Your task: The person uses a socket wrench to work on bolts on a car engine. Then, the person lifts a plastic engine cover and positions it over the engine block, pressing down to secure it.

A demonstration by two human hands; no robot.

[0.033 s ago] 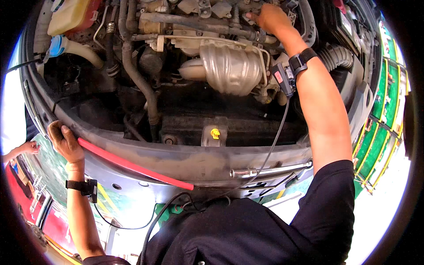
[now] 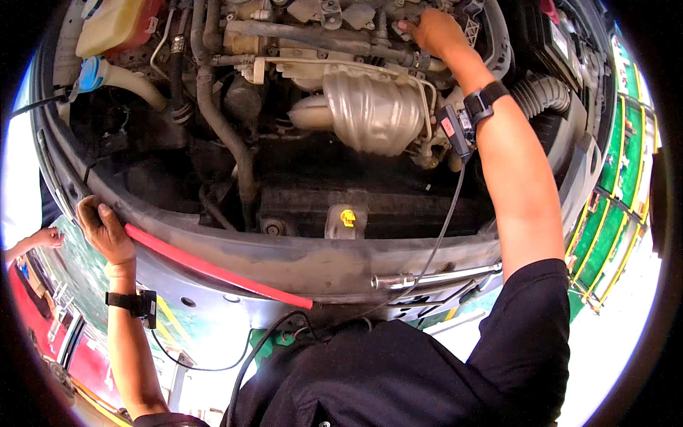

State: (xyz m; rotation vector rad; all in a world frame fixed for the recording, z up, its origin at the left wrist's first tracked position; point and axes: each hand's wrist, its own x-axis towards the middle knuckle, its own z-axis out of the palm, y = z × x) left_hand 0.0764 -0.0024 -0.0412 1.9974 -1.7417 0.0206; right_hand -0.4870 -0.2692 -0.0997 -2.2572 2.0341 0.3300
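Left hand [image 2: 107, 231]: rests on front panel [image 2: 313, 263], at upper end of red bar [image 2: 217, 267]; grip curled, cannot tell whether pinching bar. Right hand [image 2: 437, 34]: reaches over engine [image 2: 306, 53], beyond silver heat shield [image 2: 373, 110]; grip partly closed, cannot tell on what. Wrench [image 2: 452, 275]: lies on panel, right of bar. Bar: slants along panel.
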